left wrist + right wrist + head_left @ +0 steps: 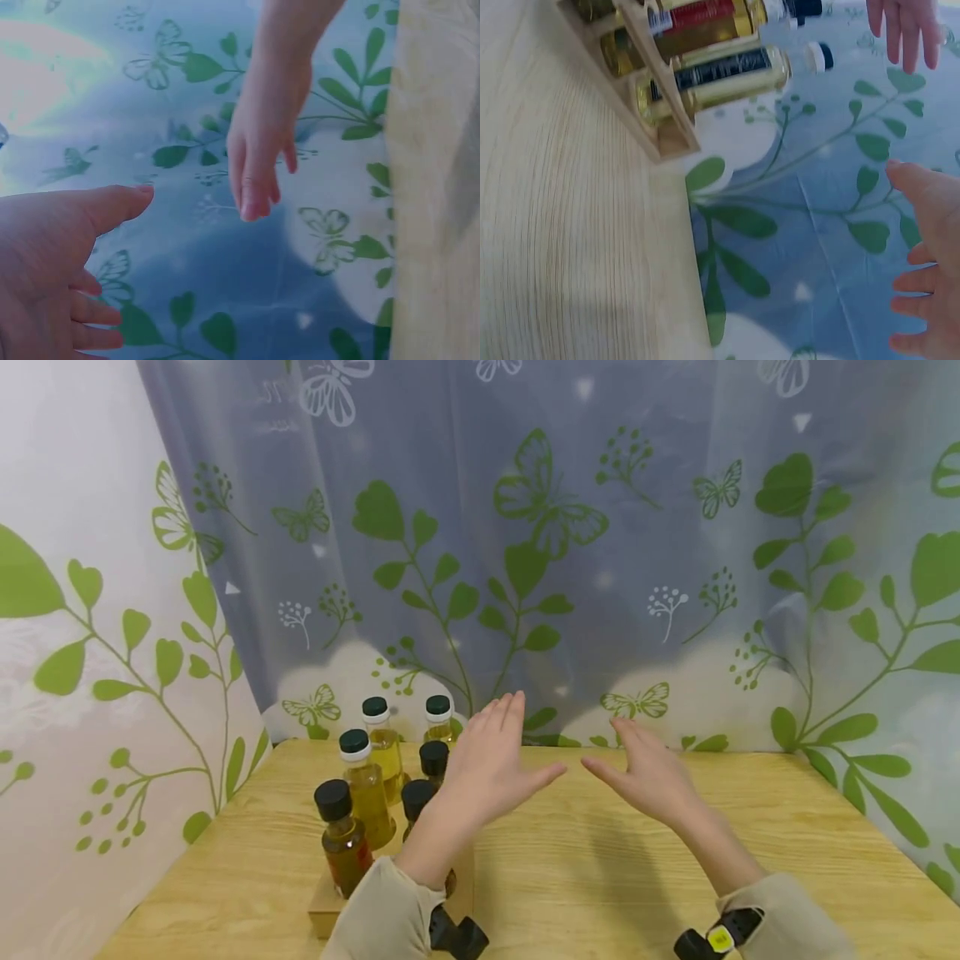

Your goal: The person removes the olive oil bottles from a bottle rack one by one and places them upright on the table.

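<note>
Both hands are raised above the table, apart from each other, holding nothing. My left hand (491, 756) has its fingers extended and thumb out to the side, overlapping part of the bottle rack in the head view. Across from it, my right hand (651, 777) points its thumb toward the left one, fingers extended. Nearest the left hand, a wooden rack (322, 906) holds several glass bottles of yellow to brown liquid. A black-capped bottle (345, 847) stands at its front left, with a green-capped bottle (367, 793) behind. The right wrist view shows a dark-labelled bottle (727, 75) in the rack.
The light wooden table (555, 893) runs back to a blue and white curtain (465, 527) printed with green leaves and butterflies. Similar patterned sheeting (75, 710) hangs at the left side. Black straps with small devices circle both wrists.
</note>
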### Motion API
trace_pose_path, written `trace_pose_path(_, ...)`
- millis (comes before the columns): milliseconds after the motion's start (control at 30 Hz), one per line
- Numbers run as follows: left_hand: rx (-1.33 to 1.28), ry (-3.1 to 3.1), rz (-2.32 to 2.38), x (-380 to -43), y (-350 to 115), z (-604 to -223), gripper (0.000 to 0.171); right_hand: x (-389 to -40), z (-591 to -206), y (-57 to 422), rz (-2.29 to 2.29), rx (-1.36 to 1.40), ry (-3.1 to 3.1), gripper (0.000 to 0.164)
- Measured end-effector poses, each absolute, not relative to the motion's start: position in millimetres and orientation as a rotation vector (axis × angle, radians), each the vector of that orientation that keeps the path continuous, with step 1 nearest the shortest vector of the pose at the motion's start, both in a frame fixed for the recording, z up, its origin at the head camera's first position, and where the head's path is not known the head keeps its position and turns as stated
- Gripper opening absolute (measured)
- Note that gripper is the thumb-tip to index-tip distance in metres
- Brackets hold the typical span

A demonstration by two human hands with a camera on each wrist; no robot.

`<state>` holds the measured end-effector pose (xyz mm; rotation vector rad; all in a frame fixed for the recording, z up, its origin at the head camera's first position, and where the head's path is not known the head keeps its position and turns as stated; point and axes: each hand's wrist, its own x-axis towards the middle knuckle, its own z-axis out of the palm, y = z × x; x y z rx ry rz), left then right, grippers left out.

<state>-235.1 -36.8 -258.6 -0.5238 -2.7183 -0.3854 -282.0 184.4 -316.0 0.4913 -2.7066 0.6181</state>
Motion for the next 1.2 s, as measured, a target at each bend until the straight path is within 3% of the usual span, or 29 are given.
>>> trace_pose_path(600,-0.433,-2.504,-0.894,-207,-149,-233,0.086,-266,-309,123,1.088,0.7,-2.666,0.08)
trace_pose_path(1200,-0.275,-2.683,-1.018,-191,-246,-282,0.084,-262,-342,90,1.412,0.905,-2.584,0.07)
